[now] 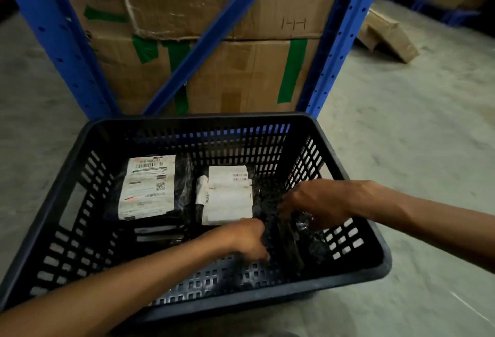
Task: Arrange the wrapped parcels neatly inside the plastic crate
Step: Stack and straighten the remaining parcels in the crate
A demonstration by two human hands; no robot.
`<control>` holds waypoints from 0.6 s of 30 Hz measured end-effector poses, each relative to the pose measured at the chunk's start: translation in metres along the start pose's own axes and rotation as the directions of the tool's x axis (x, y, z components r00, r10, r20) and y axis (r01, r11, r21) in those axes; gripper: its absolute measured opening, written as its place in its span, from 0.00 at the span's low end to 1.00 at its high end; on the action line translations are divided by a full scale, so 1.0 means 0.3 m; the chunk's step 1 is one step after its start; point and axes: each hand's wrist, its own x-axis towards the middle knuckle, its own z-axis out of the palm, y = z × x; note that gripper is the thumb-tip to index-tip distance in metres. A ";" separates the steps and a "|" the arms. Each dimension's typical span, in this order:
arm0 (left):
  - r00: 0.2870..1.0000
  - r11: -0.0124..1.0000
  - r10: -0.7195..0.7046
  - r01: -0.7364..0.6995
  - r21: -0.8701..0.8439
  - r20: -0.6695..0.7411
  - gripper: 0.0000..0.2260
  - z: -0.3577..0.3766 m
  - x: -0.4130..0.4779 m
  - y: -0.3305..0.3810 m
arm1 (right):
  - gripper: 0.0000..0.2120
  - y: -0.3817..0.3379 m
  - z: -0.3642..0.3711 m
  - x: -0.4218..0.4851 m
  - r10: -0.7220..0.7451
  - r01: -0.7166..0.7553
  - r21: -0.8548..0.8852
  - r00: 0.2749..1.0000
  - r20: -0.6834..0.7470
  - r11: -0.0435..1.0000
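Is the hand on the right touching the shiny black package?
Touching. In the head view, the right hand has its fingers pressed on top of the shiny black package at the right side of the crate, with no gap between them.

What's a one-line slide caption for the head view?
Both hands, left hand and right hand, settle a black wrapped parcel beside two labelled parcels in the black crate.

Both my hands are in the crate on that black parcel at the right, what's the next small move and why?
Probably lay the black parcel flat in the bare right part of the crate, beside the middle parcel. Both the left hand and right hand are on it, it looks tilted, and the two labelled parcels already lie flat, label up.
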 end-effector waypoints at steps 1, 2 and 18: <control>0.996 1.000 0.006 -0.006 0.007 0.090 0.21 0.025 0.015 0.009 | 0.22 -0.006 0.029 -0.001 -0.040 0.042 -0.043 0.999 0.030 0.998; 0.986 1.000 0.006 -0.006 0.000 0.168 0.22 0.050 0.037 0.015 | 0.22 -0.011 0.058 0.002 -0.070 0.075 -0.096 0.996 0.048 0.993; 0.985 0.957 0.092 -0.047 -0.285 0.147 0.21 0.225 0.187 0.094 | 0.31 0.046 0.160 0.055 -0.164 0.185 -0.150 0.975 0.147 0.971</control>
